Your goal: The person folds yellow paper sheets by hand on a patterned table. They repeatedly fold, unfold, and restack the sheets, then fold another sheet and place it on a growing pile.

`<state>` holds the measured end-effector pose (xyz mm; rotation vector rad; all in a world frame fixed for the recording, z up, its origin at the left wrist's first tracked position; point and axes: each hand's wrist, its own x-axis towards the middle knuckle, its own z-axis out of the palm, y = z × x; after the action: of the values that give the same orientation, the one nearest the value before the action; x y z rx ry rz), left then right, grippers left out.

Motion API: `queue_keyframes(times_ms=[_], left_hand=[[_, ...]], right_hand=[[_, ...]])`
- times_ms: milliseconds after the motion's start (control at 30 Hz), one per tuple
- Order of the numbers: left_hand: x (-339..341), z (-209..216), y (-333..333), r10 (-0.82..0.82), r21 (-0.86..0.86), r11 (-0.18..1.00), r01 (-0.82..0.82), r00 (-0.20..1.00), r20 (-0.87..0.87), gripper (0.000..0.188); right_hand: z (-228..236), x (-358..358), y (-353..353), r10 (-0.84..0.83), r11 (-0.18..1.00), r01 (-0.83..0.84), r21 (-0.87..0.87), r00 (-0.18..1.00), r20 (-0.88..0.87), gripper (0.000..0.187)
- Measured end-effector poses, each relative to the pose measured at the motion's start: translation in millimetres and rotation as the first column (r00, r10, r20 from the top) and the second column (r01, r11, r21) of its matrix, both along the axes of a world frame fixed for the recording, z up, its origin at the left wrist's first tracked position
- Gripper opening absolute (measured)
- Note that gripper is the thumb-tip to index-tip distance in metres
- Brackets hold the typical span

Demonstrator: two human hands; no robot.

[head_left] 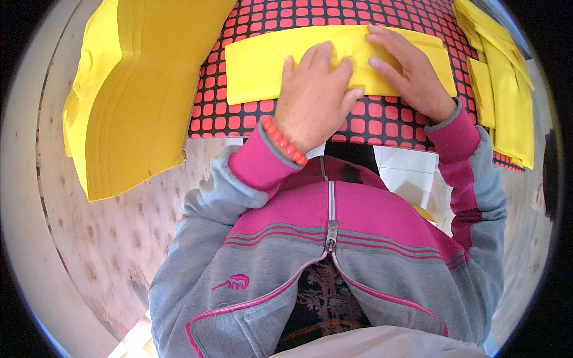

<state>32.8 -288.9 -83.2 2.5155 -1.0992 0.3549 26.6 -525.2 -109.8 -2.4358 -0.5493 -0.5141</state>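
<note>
A folded yellow cloth [256, 68] lies lengthwise across a table covered in a red-and-black checked cloth [209, 110]. My left hand [313, 95] rests palm down on the middle of the yellow cloth, its fingers spread and pointing away from me. Red beads circle that wrist. Toward the cloth's right end, my right hand [412, 74] touches it with fingers stretched to the left and the thumb apart. Neither hand grips anything that I can see.
A large stack of yellow fabric [137, 101] hangs over the table's left edge. More folded yellow cloths [504, 95] lie along the right edge. My body, in a grey and magenta jacket [382, 209], is close to the near edge. Pale flooring [125, 238] shows at the left.
</note>
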Motion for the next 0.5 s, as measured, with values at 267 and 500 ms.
queue_keyframes(times_ms=[267,500], left_hand=[[-16.1,8.9,41.4,0.107,0.001,0.994,-0.107,0.99,0.092,0.029],[-21.2,9.9,70.9,0.215,0.001,0.976,-0.216,0.971,0.103,0.028]], right_hand=[[3.9,-3.2,4.3,-0.014,0.997,0.017,-0.081,0.999,0.038,0.058],[6.0,-2.5,7.4,-0.051,0.997,0.051,-0.051,0.999,0.014,0.062]])
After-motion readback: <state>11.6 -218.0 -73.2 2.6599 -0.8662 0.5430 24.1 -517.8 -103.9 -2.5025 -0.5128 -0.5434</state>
